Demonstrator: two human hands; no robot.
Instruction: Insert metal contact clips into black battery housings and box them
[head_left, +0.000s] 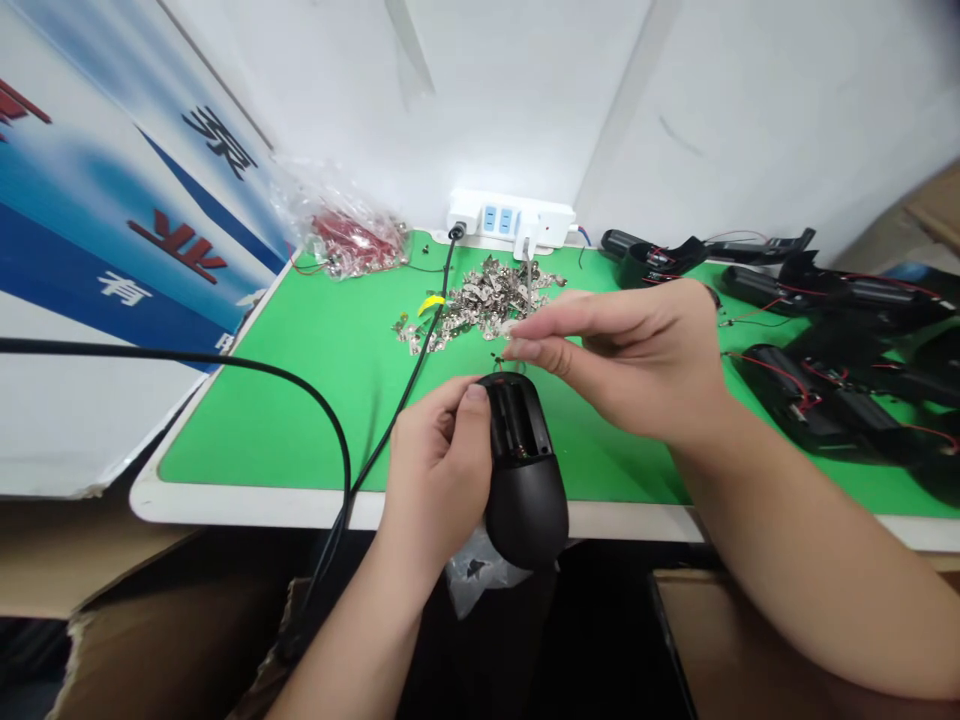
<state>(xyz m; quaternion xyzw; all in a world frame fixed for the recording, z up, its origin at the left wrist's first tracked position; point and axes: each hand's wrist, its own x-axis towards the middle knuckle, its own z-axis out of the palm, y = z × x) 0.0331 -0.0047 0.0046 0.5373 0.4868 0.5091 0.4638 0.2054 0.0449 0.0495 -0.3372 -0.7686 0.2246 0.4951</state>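
A black plastic housing (529, 510) with a rounded end and an open slotted compartment is gripped in my left hand (442, 460), thumb on its upper left edge. It hangs over the table's front edge, rounded end toward me. Just above its far end, my right hand (630, 360) pinches with thumb and forefinger; a small pale piece shows at the fingertips, too small to name. Tiny dark bits, perhaps wire ends, stick up at the housing's far end. Beyond lies a pile of small shiny metal pieces (491, 295) on the green table mat (300, 400).
A white power strip (514, 218) stands against the wall. A black cable (409, 390) crosses the mat on the left. A clear bag with red wires (356, 240) lies at the back left. Several black housings with wires (810, 400) crowd the right. Cardboard boxes (150, 630) stand below.
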